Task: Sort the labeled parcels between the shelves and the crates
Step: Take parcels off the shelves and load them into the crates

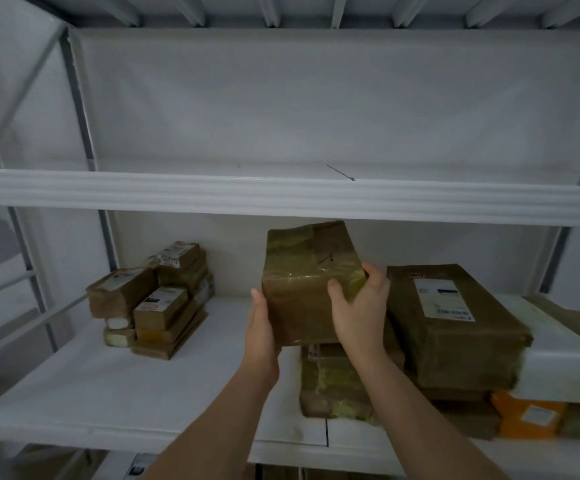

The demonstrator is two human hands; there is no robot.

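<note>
Two bare forearms reach up from the bottom centre of the frame. Between them, a taped brown box [311, 282] is held at centre frame, above the white shelf [115, 386]. Left hand [262, 329] presses flat against the box's left side, fingers straight. Right hand [359, 308] grasps its right edge, thumb on the front face, fingers curled behind. Below the box lies a taped parcel [337, 386]. At right sits a large labeled parcel [454, 327] on a pile. At left stands a stack of small boxes [153, 299].
</note>
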